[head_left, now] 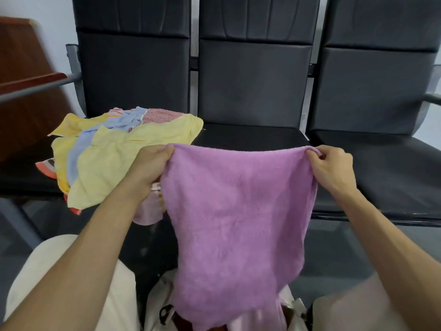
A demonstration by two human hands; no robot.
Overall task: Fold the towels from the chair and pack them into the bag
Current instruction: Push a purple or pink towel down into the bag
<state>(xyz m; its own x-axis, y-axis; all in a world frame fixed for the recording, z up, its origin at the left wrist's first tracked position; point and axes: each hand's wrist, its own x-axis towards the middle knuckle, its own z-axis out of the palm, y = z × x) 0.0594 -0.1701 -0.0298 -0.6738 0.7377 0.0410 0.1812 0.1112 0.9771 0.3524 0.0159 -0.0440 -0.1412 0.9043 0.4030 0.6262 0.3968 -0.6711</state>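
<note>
Ahead, black padded chairs [253, 87] line a pale wall [55, 25]. Left hand [150, 163] and right hand [331, 168] each pinch a top corner of the purple towel [238, 211]; long axis hangs vertical below both grips.

My left hand [152, 163] and right hand [331, 168] each pinch a top corner of the purple towel [238, 223], which hangs over the bag [162, 304]; crumpled towels [107, 158] lie on the left chair [133, 75].
</note>
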